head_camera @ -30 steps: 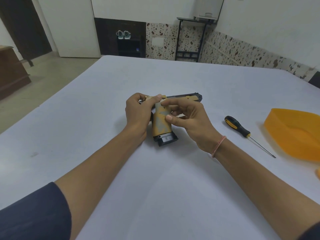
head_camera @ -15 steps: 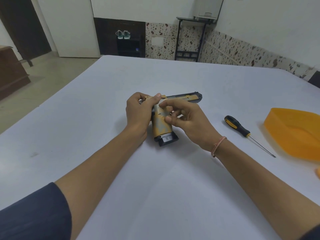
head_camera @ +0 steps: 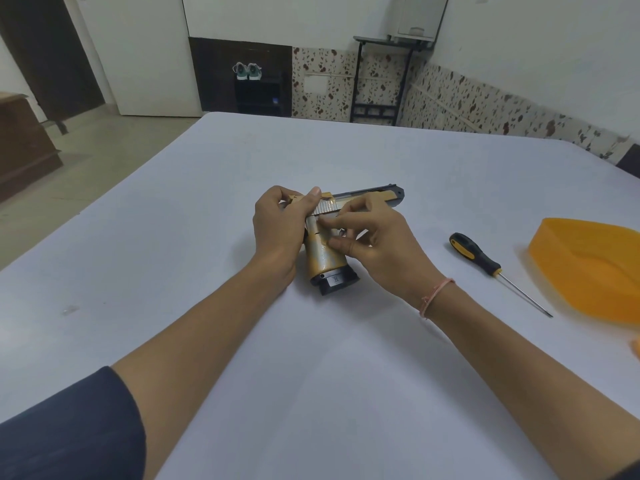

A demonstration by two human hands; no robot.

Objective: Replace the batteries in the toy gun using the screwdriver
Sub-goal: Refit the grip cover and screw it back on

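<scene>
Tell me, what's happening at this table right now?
A person is working on a yellow toy gun lying on the white table. The left hand grips its rear end, while the right hand fingers the grip's side. The screwdriver lies untouched to the right, beside an orange tray. No batteries are visible.

White walls point(head_camera: 519, 36) rise above a speckled tile band point(head_camera: 460, 102) behind the pale counter point(head_camera: 311, 150). Left of the band stands a dark shelf point(head_camera: 258, 93) carrying a pair of shoes point(head_camera: 247, 71) — right of it, a black metal stand point(head_camera: 379, 81). Far left: beige floor point(head_camera: 104, 150), a brown wooden cabinet point(head_camera: 20, 147).
</scene>
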